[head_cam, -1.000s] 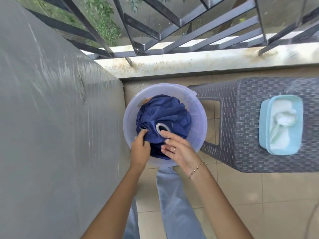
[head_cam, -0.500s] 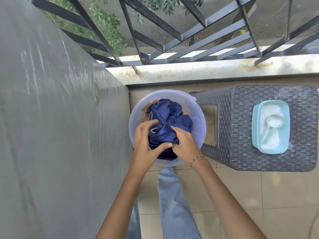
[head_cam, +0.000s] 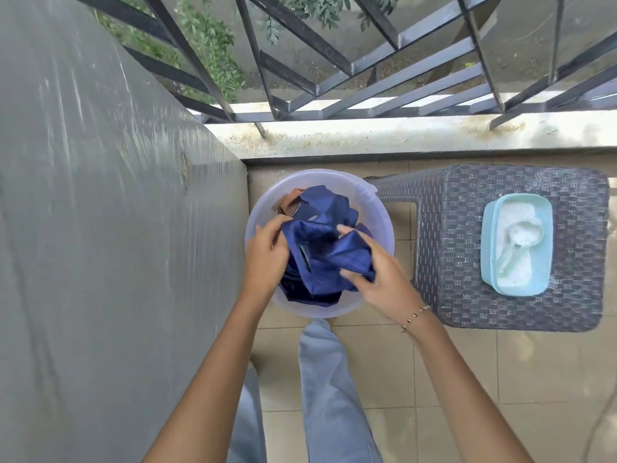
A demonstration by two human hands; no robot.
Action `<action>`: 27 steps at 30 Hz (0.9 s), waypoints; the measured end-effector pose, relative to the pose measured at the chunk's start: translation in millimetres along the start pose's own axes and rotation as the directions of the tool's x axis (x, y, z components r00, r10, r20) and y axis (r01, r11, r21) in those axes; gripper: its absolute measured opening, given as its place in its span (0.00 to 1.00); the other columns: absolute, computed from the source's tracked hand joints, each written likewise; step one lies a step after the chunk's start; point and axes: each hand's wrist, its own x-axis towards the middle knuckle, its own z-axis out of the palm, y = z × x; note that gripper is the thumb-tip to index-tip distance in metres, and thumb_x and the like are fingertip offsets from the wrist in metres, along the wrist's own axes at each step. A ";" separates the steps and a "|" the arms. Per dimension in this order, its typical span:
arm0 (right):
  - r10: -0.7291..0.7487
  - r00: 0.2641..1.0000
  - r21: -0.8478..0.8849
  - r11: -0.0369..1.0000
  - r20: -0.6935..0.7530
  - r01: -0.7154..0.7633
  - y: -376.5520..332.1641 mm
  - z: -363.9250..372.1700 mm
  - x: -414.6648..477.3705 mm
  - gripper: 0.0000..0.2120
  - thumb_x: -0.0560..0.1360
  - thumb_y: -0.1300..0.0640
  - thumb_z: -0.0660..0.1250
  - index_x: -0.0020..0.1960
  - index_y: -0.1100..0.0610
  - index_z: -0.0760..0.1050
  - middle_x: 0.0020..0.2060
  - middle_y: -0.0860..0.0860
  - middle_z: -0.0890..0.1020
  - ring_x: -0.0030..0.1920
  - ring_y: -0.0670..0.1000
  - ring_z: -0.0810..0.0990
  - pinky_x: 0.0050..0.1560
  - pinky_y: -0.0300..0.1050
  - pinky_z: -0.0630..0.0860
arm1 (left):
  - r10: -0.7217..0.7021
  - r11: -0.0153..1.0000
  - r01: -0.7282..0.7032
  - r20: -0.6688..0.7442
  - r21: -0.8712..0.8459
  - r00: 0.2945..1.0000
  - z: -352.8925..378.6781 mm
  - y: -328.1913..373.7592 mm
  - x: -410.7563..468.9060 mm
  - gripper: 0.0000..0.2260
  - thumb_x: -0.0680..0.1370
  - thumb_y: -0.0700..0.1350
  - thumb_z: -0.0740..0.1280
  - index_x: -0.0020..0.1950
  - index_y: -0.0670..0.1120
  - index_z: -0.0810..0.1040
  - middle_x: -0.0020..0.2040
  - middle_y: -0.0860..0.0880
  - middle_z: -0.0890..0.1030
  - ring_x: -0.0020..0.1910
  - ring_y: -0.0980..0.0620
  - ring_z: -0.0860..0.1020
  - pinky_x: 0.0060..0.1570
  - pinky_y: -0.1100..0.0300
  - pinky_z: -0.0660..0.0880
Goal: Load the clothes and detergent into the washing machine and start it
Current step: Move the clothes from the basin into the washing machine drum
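While the left hand [head_cam: 265,259] and right hand [head_cam: 377,279] each grip a bunch of the blue cloth [head_cam: 320,248] in the tub [head_cam: 389,225] under them, it looks soft and floppy, best grabbed in big handfuls.

Hands [head_cam: 267,259] [head_cam: 384,282] x2; bucket [head_cam: 377,212], blue garment [head_cam: 320,252], brown cloth [head_cam: 287,202], stool [head_cam: 450,235], det. tub [head_cam: 489,255], scoop [head_cam: 521,235] x1 ea.
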 end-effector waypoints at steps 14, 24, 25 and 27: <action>0.055 0.983 0.452 0.882 0.176 -0.130 -3.5 1.1 -21.8 0.12 0.65 0.67 0.73 0.36 0.49 0.81 0.34 0.40 0.83 0.39 0.36 0.79 0.44 0.32 0.74 | 0.106 0.881 -0.306 0.479 0.361 0.871 0.4 -73.7 -11.6 0.32 0.71 0.40 0.71 0.73 0.54 0.65 0.72 0.50 0.68 0.72 0.48 0.65 0.69 0.39 0.61; 0.167 0.962 0.130 0.971 0.217 -0.198 22.2 -3.3 -10.6 0.41 0.65 0.64 0.73 0.69 0.36 0.61 0.50 0.46 0.81 0.43 0.46 0.82 0.48 0.42 0.78 | 0.117 0.941 -0.183 0.235 0.285 0.965 -5.2 -9.3 0.7 0.05 0.78 0.42 0.64 0.42 0.44 0.75 0.38 0.48 0.80 0.42 0.47 0.77 0.70 0.56 0.55; 0.164 0.970 0.069 0.981 0.181 -0.179 22.5 -0.5 -5.7 0.48 0.64 0.62 0.76 0.71 0.33 0.54 0.54 0.45 0.79 0.48 0.45 0.82 0.51 0.42 0.78 | 0.122 0.955 -0.190 0.285 0.227 0.951 -7.0 -3.0 -5.9 0.05 0.77 0.44 0.63 0.41 0.47 0.74 0.37 0.48 0.79 0.40 0.48 0.75 0.63 0.57 0.63; 0.133 0.985 0.043 0.989 0.113 -0.139 25.4 7.4 5.9 0.47 0.63 0.58 0.78 0.71 0.34 0.55 0.54 0.42 0.77 0.54 0.43 0.78 0.57 0.39 0.75 | 0.108 0.991 -0.133 0.416 0.031 0.903 -8.7 9.5 -22.7 0.06 0.75 0.45 0.63 0.38 0.51 0.72 0.36 0.52 0.75 0.37 0.51 0.71 0.45 0.60 0.66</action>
